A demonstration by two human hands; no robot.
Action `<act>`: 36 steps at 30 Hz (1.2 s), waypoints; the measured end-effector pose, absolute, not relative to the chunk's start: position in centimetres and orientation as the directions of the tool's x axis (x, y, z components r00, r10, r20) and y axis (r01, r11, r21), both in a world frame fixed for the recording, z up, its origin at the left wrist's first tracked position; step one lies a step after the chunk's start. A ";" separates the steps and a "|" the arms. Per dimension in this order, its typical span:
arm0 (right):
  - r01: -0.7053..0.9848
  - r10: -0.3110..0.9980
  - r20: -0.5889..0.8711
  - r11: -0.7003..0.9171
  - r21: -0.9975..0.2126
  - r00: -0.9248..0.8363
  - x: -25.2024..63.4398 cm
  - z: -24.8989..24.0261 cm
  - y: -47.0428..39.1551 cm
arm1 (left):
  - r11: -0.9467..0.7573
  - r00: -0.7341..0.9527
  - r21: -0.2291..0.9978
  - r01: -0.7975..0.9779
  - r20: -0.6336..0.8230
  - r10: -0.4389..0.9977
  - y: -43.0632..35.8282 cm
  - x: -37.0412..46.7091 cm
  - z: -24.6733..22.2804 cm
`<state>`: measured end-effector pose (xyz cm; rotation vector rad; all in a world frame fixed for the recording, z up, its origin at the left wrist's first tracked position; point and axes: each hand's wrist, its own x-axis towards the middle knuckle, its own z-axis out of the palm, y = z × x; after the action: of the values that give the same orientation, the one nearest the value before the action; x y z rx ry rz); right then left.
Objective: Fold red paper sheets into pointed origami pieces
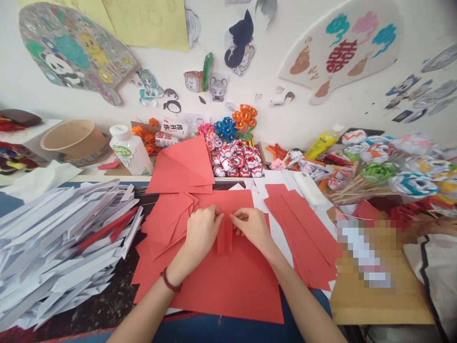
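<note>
"Strip (224, 243), red: location?"
"Between left hand (202, 228) and right hand (254, 229), over a red sheet (228, 288)."
"Hands: wide or narrow?"
"Narrow, both pinching the strip's far end."
"Handling?"
"Probably best: edges aligned, grip light and even."

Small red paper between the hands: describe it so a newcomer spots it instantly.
Find the large red sheet at centre. Over it, the left hand and right hand hold the small red paper. Unlike the long red strips to the right, it is short and gripped.
</note>
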<state>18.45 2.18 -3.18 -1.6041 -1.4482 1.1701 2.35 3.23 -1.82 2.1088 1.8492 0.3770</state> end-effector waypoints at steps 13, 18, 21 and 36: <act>0.693 0.998 0.026 -0.024 -0.720 0.061 17.6 -3.6 1.9 | -0.271 0.253 0.128 0.954 0.141 0.957 1.9 2.8 -2.5; 0.762 0.990 0.134 0.061 -0.645 0.034 17.1 -3.7 1.2 | -0.352 0.314 0.097 0.931 0.281 0.907 1.5 2.2 -3.5; 0.832 0.972 0.231 0.168 -0.529 -0.049 17.0 -4.0 0.8 | -0.423 0.390 0.027 0.906 0.339 0.856 1.4 2.0 -3.6; 0.852 0.866 0.419 0.421 -0.313 -0.274 17.4 -4.9 -0.1 | -0.546 0.438 0.216 0.810 0.396 0.807 1.2 0.6 -4.5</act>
<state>17.37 -0.08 -4.89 -1.4488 -2.1489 0.0347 0.63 1.16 -4.47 2.6694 1.5002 0.7295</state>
